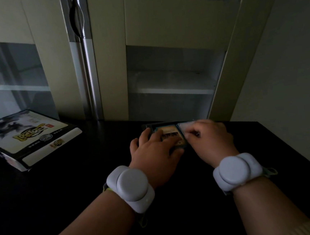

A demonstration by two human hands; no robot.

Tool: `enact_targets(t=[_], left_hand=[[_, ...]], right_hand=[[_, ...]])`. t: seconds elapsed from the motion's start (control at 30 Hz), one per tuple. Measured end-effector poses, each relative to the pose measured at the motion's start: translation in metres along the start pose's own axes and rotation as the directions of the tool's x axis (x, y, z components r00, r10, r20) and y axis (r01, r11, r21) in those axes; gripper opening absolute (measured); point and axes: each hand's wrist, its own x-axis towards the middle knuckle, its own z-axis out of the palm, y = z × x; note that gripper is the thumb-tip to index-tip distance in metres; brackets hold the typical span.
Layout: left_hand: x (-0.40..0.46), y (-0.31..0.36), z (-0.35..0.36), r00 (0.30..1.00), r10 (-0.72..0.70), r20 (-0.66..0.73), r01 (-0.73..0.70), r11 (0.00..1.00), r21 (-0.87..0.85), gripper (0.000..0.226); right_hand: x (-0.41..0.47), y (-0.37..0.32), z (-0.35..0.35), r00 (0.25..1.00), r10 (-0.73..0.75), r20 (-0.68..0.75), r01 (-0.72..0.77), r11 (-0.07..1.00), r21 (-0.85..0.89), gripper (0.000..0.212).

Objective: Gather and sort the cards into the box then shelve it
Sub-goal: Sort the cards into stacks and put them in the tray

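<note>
A tall cabinet [173, 59] with glazed doors and bare inner shelves stands behind the dark desk [81, 180], right at its far edge. The printed box [30, 136] lies flat at the desk's far left, well apart from both hands. The cards [170, 132] sit near the far edge at centre. The left hand [153, 151] rests flat on them, fingers spread. The right hand [210, 140] pinches a blurred card just beside. Grey wristbands [132, 188] encircle both wrists.
</note>
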Motion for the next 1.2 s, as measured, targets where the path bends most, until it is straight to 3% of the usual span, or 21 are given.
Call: enact_targets(t=[0.37, 0.53, 0.8, 0.93, 1.03, 1.2], left_hand=[[-0.002, 0.004, -0.001, 0.999, -0.033, 0.012, 0.033, 0.999, 0.014, 0.047], [-0.004, 0.002, -0.002, 1.000, -0.013, 0.012, 0.013, 1.000, -0.010, 0.046], [-0.002, -0.001, -0.004, 1.000, 0.018, -0.020, -0.019, 1.000, -0.019, 0.056], [-0.001, -0.002, -0.005, 0.997, -0.001, -0.078, -0.004, 0.997, -0.071, 0.063], [-0.001, -0.003, -0.007, 0.993, -0.022, -0.116, 0.009, 0.994, -0.113, 0.064], [-0.002, -0.005, -0.008, 0.989, -0.052, -0.142, 0.032, 0.990, -0.139, 0.061]], right_hand=[[0.002, -0.003, 0.003, 0.992, 0.109, 0.063, -0.109, 0.994, -0.009, 0.026], [0.001, -0.002, 0.002, 0.995, 0.093, 0.048, -0.093, 0.996, 0.011, 0.025], [0.002, 0.002, 0.004, 0.998, 0.058, -0.014, -0.057, 0.996, 0.065, 0.022], [0.003, 0.002, 0.001, 0.989, 0.079, -0.125, -0.062, 0.989, 0.132, 0.023], [0.004, 0.008, -0.002, 0.972, 0.175, -0.154, -0.155, 0.979, 0.134, 0.030], [0.007, 0.017, 0.000, 0.958, 0.287, -0.024, -0.276, 0.939, 0.207, 0.039]])
